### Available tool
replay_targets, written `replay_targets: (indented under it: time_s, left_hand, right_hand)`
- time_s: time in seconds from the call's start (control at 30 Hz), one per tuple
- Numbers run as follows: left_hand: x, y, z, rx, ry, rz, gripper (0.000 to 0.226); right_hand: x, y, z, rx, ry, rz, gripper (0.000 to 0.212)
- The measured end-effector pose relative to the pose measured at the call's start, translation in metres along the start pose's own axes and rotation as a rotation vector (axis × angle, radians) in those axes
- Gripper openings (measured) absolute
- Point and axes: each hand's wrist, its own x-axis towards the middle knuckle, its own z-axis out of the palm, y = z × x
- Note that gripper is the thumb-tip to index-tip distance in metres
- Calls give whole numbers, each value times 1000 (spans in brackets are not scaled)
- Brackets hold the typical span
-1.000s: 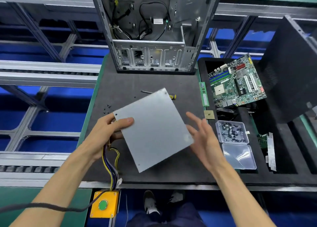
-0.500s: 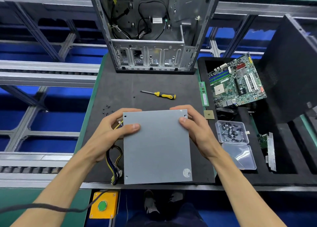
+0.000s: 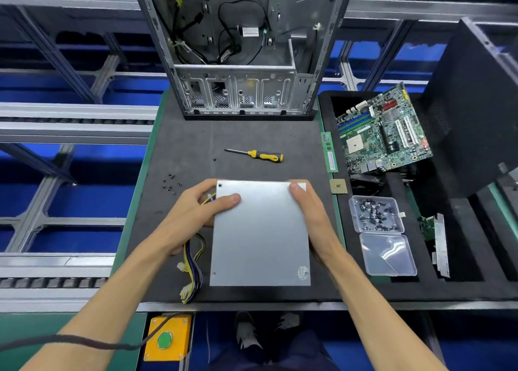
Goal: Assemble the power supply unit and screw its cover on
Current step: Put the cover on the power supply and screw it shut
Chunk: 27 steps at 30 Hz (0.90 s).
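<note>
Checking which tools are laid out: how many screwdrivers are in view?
1. The yellow-and-black screwdriver lies on the dark mat, between the power supply cover and the open computer case. Others may be hidden.

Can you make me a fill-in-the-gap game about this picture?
1. Both hands hold the grey metal ____.
2. The screwdriver has a black and ____ handle.
3. The box of screws lies on the ____ side of the mat.
4. The round button on the yellow box is ____.

Missing words: cover, yellow, right, green
</note>
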Motion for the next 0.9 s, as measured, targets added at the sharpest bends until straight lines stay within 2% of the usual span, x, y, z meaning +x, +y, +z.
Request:
replay_targets:
  time_s: [0.13,0.27,0.33,0.4,0.47,0.53,0.63,0.73,0.77,0.83,0.9]
  left_hand:
    - [15,-10,6,27,-3,-111,58]
    - [25,-22,4,169,69,-108,37]
    - [28,-25,1,219,120,-132,25]
    - [31,-28,-4,294,140,-141,22]
    - [32,-28,-7,344,177,-122,23]
    - [34,-28,-12,360,221,-97,21]
    - [36,-30,-18,389,260,-108,20]
    - [37,-35,-23,405,255,-147,25]
    - [37,-37,-25,391,263,-160,29]
    - [39,-40,-31,370,322,-176,32]
    - [42,-44,-42,436,438,-157,23]
  right_hand:
    - [8,14,-11,3,49,72,40]
    - [14,17,-18,-76,71,3,28]
    - [18,21,-21,-51,86,30,29]
    - [22,25,-22,-49,99,27,38]
    - [28,25,-19,-79,91,-14,37]
    - [38,21,-17,-180,88,-69,37]
    - [60,16,-20,-445,43,-158,49]
    - [83,11,-27,-637,-1,-168,53]
    - [92,9,-28,-670,9,-152,51]
    - [111,5,-27,-689,62,-134,31]
    - [132,-2,-21,-722,91,-159,14]
